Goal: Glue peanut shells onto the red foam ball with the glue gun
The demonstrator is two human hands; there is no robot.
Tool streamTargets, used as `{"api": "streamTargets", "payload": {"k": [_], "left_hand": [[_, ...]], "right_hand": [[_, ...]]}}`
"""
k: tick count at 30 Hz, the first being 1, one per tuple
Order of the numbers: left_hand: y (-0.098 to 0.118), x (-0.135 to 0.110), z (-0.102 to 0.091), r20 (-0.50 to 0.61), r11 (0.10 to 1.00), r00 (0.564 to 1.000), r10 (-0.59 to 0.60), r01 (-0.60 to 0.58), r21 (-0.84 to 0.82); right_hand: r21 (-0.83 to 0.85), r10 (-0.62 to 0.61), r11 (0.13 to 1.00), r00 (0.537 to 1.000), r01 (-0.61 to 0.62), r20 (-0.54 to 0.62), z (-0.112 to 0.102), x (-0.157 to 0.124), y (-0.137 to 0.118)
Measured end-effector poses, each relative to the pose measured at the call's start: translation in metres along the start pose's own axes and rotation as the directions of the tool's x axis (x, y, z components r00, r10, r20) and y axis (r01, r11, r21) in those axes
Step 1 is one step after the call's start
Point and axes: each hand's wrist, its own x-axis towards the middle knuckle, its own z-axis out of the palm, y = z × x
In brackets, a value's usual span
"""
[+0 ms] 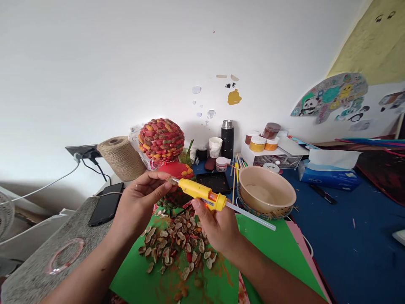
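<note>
My right hand (218, 226) is closed around a yellow hot glue gun (198, 191), with a clear glue stick (251, 215) jutting from its back end. Between the thumb and fingers of my left hand (139, 198) is a peanut shell (171, 180), and the gun's nozzle meets it. Just behind sits a red balloon (172, 169) partly covered in painted shells. Above and behind it is a ball covered in red, orange and brown shells (161, 139). Below my hands, loose peanut shells (177, 240) lie heaped on green paper (136, 270).
A beige bowl (267, 190) stands right of the glue gun. Behind are a black thermos (227, 139), paper cups (215, 147) and paint jars (257, 144). At left are a twine spool (122, 158), a phone (106, 204) and a clear ring (65, 255). A tissue pack (329, 173) lies at right.
</note>
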Motion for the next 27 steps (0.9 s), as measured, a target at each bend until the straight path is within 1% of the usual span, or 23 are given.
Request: {"api": "streamTargets", "payload": {"k": [9,14,17,27], "left_hand": [[-0.0009,-0.0003,0.0003,-0.011,1.0,1.0,-0.007,0.007,-0.017],[-0.0016,0.0001,-0.0007,0.0,1.0,1.0,0.001,-0.001,-0.008],[-0.0021,0.0011,-0.0013,-0.001,1.0,1.0,-0.009,0.009,0.01],[-0.0046,0.0005,0.0007,-0.022,1.0,1.0,-0.014,0.014,0.02]], "right_hand": [[-0.069,-0.075,0.995,0.997,0.074,-0.016,-0.0003,0.0015,0.0022],[-0.013,-0.038,0.999,0.999,0.038,0.004,0.0006,0.0002,0.0019],[-0.011,-0.018,1.0,1.0,0.018,0.007,0.0011,-0.001,0.0025],[-0.057,-0.045,0.997,0.999,0.045,-0.001,-0.0006,0.0013,0.0021]]}}
